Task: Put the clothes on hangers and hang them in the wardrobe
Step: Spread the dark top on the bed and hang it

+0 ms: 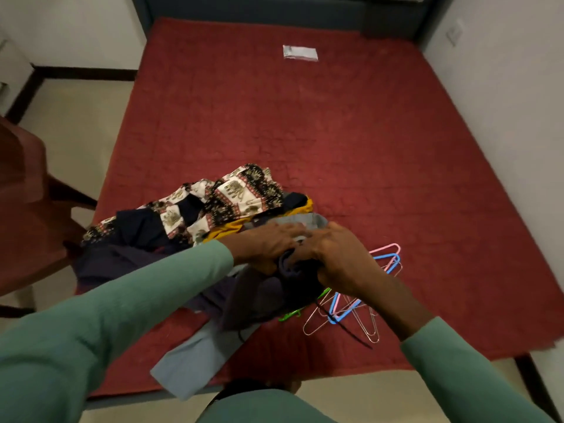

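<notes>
A pile of clothes (171, 227) is heaped on the near part of the bed (335, 132), which is covered in red. On top of the pile an elephant-print cloth (238, 190) is spread, with a yellow garment (225, 228) and a grey garment (314, 219) just beside it. A pale blue garment (189, 361) is draped over the bed's near edge.

Both hands are set close together on the pile's right side. A dark garment (293, 265) is grasped by the right hand (338, 257) – its grip is curled round a bunched fold. The left hand (268, 242) is laid over the grey garment with its fingers reaching forward; whether its grip is clenched on cloth or released cannot be told through the blur.

The hangers (345, 312) – pink, blue, green and bare wire – are scattered flat on the bed just right of the pile, partly hidden under the right wrist.

A white packet (300, 52) is seen far up the bed, and a brown chair (27, 209) at the left.
</notes>
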`<state>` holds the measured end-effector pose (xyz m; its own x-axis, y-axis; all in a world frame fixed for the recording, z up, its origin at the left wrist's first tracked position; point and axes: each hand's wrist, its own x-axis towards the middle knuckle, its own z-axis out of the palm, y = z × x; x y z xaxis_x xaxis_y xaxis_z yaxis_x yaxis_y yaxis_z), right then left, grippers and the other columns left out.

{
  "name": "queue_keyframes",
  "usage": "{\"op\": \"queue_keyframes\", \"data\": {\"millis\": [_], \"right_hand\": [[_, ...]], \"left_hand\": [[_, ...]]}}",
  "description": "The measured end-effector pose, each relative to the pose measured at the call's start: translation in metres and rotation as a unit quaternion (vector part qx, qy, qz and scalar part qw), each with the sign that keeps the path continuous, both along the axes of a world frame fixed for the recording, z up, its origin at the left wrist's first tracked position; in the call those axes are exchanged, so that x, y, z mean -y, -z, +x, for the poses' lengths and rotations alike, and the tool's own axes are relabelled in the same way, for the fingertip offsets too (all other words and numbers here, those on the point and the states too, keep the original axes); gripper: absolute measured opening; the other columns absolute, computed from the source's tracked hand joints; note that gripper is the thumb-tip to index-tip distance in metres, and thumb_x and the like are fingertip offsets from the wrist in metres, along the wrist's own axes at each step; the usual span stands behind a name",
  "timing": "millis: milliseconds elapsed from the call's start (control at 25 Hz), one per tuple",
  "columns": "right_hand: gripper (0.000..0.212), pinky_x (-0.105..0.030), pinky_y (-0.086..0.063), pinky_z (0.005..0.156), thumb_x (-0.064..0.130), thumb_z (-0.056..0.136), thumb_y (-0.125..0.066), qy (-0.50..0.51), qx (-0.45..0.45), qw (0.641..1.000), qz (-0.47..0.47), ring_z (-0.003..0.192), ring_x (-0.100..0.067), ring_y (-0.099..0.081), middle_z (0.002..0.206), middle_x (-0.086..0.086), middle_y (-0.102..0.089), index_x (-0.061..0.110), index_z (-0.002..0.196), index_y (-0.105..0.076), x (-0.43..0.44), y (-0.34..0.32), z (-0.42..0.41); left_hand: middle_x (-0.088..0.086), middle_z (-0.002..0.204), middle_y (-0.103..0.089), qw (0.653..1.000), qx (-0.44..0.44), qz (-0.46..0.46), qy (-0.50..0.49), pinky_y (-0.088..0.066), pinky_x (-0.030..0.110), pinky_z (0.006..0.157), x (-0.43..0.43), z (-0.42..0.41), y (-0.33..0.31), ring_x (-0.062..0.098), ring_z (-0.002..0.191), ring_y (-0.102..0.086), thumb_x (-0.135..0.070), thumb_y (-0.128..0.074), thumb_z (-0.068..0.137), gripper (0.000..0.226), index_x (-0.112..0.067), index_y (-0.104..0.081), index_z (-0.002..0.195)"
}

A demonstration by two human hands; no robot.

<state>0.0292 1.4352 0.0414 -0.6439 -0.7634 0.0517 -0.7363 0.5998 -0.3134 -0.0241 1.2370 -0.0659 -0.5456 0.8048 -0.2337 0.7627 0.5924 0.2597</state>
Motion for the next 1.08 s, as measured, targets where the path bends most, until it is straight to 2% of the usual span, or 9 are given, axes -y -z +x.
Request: {"op": "queue_keyframes", "data": {"millis": [160, 280, 400, 520, 600, 720, 840, 960, 1080], "right_hand": [[0.053, -0.034, -0.047, 0.076, 0.020, 0.064, -0.047, 0.090, -0.038, 0.995, -0.001, 0.092, -0.012, -0.065, 0.098, 0.010, -0.077, 0.034, 0.106, -0.075, -0.044, -0.012, -0.020], [0.065, -0.038, -0.055, 0.084, 0.020, 0.065, -0.044, 0.163, 0.036, 0.985, -0.044, 0.104, -0.026, -0.071, 0.115, 0.004, -0.075, 0.031, 0.125, -0.068, -0.068, -0.009, -0.045], [0.077, -0.039, -0.052, 0.098, 0.010, 0.065, -0.048, 0.146, 0.097, 0.981, -0.079, 0.115, -0.025, -0.062, 0.129, -0.001, -0.063, 0.028, 0.140, -0.055, -0.059, -0.006, -0.066], [0.078, -0.041, -0.056, 0.075, 0.000, 0.076, -0.050, 0.125, 0.154, 0.970, -0.143, 0.092, -0.026, -0.064, 0.110, -0.005, -0.065, 0.041, 0.142, -0.045, -0.036, -0.006, -0.084], [0.082, -0.046, -0.051, 0.065, -0.004, 0.085, -0.055, 0.077, 0.126, 0.974, -0.173, 0.075, -0.028, -0.061, 0.093, -0.010, -0.065, 0.043, 0.149, -0.036, -0.015, -0.008, -0.091], [0.077, -0.048, -0.055, 0.078, 0.004, 0.099, -0.052, -0.037, 0.032, 0.985, -0.168, 0.099, -0.030, -0.063, 0.129, -0.005, -0.056, 0.046, 0.157, -0.025, 0.021, -0.016, -0.088], [0.063, -0.043, -0.053, 0.065, -0.001, 0.096, -0.049, -0.081, -0.057, 0.987, -0.123, 0.086, -0.032, -0.062, 0.126, -0.006, -0.054, 0.038, 0.146, -0.050, 0.039, -0.019, -0.097], [0.046, -0.039, -0.045, 0.061, -0.005, 0.079, -0.051, -0.085, -0.097, 0.988, -0.084, 0.080, -0.039, -0.064, 0.103, -0.010, -0.060, 0.016, 0.112, -0.075, 0.046, -0.019, -0.108], [0.034, -0.031, -0.038, 0.072, 0.035, 0.095, -0.045, -0.081, -0.047, 0.995, -0.040, 0.088, -0.025, -0.060, 0.097, 0.005, -0.050, 0.019, 0.107, -0.074, 0.047, -0.019, -0.103]], "left_hand": [[0.001, 0.125, -0.060, 0.995, -0.067, 0.058, -0.054, -0.053, 0.042, 0.086, 0.034, -0.008, -0.038, 0.027, 0.111, -0.062, -0.047, -0.075, 0.074, 0.040, -0.018, -0.075, 0.101], [-0.008, 0.115, -0.064, 0.979, -0.115, 0.104, -0.133, -0.053, 0.040, 0.088, 0.091, -0.012, -0.087, 0.018, 0.105, -0.063, -0.064, -0.069, 0.081, 0.042, -0.022, -0.072, 0.076], [-0.006, 0.104, -0.064, 0.972, -0.182, 0.087, -0.125, -0.053, 0.041, 0.087, 0.122, 0.007, -0.135, 0.019, 0.099, -0.065, -0.060, -0.064, 0.091, 0.041, -0.021, -0.069, 0.080], [0.001, 0.084, -0.057, 0.944, -0.287, 0.058, -0.154, -0.054, 0.038, 0.059, 0.147, 0.036, -0.167, 0.029, 0.068, -0.062, -0.061, -0.050, 0.098, 0.043, -0.019, -0.056, 0.087], [0.008, 0.086, -0.058, 0.916, -0.359, -0.002, -0.178, -0.052, 0.042, 0.058, 0.167, 0.048, -0.183, 0.035, 0.064, -0.062, -0.065, -0.044, 0.098, 0.050, -0.016, -0.053, 0.095], [0.012, 0.089, -0.057, 0.886, -0.410, -0.121, -0.181, -0.045, 0.042, 0.066, 0.199, 0.063, -0.207, 0.034, 0.064, -0.062, -0.071, -0.038, 0.095, 0.064, -0.009, -0.055, 0.101], [0.013, 0.090, -0.054, 0.875, -0.421, -0.177, -0.161, -0.041, 0.041, 0.066, 0.230, 0.085, -0.224, 0.032, 0.065, -0.062, -0.068, -0.034, 0.098, 0.064, -0.009, -0.058, 0.099], [0.011, 0.088, -0.054, 0.876, -0.408, -0.183, -0.179, -0.041, 0.041, 0.066, 0.246, 0.102, -0.228, 0.032, 0.065, -0.061, -0.065, -0.030, 0.102, 0.060, -0.012, -0.059, 0.093], [0.007, 0.087, -0.054, 0.868, -0.397, -0.193, -0.228, -0.040, 0.038, 0.067, 0.246, 0.103, -0.229, 0.028, 0.067, -0.060, -0.059, -0.027, 0.105, 0.057, -0.017, -0.062, 0.092]]}}
